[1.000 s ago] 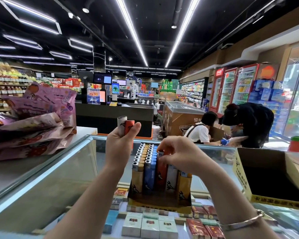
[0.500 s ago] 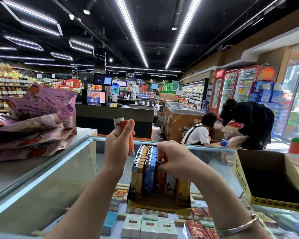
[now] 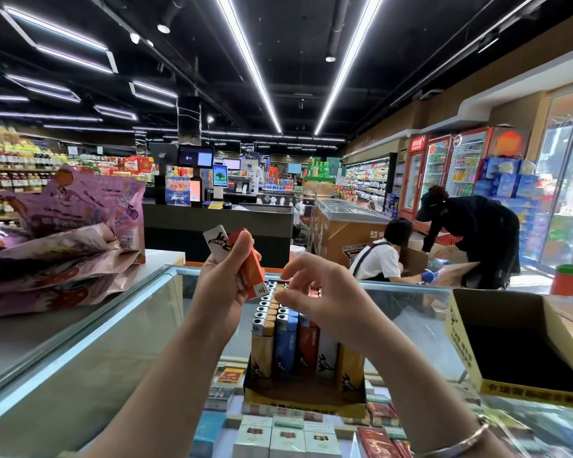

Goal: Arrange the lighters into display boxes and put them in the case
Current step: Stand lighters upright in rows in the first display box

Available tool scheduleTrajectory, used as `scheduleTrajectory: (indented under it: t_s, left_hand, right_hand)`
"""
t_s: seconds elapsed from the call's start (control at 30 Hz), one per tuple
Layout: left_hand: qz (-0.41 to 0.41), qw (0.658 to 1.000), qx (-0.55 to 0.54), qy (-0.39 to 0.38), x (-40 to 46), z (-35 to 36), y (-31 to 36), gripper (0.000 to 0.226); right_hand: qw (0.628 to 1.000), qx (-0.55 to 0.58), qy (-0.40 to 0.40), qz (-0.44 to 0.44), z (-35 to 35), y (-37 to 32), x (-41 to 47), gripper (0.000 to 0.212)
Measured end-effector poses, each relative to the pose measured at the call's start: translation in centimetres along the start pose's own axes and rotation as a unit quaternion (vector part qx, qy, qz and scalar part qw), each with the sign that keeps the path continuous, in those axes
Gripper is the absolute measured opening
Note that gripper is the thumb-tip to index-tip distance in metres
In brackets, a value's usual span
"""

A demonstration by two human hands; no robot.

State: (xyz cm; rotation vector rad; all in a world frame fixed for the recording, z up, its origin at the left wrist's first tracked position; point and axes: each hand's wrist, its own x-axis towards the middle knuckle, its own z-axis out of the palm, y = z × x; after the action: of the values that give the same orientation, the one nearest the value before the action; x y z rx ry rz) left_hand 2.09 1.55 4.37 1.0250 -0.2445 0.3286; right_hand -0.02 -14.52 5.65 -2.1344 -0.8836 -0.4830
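- While left hand grips white lighter and orange lighter, right hand hovers released over display box
- Box sits on glass worktop

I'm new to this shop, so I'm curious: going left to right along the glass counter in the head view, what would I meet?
Pink snack bags → left hand holding a white lighter and an orange lighter → display box of lighters, right hand above it → empty yellow box.
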Motion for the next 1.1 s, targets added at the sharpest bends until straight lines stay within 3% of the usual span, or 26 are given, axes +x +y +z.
scheduleTrajectory:
  t_s: [0.17,0.33,0.4,0.57,0.67,0.9,1.1]
  left_hand:
    - [0.002,0.996,-0.056,-0.063,-0.3,0.1,-0.1,0.063]
    - [-0.001,0.992,-0.072,-0.102,-0.1,0.3,-0.7,0.037]
    - [0.014,0.994,-0.027,-0.105,-0.2,0.5,-0.7,0.022]
    - [0.050,0.990,0.118,-0.059,-0.3,0.8,-1.2,0.031]
    - [0.058,0.977,0.198,-0.056,-0.3,0.8,-1.3,0.027]
    - [0.070,0.915,0.390,-0.070,-0.1,0.2,-1.8,0.019]
    - [0.038,0.898,0.426,-0.107,-0.1,0.3,-1.7,0.024]
  right_hand:
    - [0.999,0.001,0.030,-0.015,1.1,-0.2,0.0,0.025]
    - [0.995,0.055,0.082,0.006,0.7,-0.1,0.2,0.025]
    - [0.991,0.075,0.107,0.020,0.4,0.0,0.2,0.027]
    - [0.937,0.278,0.202,0.062,-1.5,0.3,0.3,0.022]
    - [0.918,0.316,0.226,0.079,-2.7,0.8,0.2,0.023]
    - [0.974,0.210,0.077,0.045,-4.0,1.3,-0.1,0.022]
    - [0.991,0.117,-0.026,0.053,-4.1,0.8,-0.3,0.031]
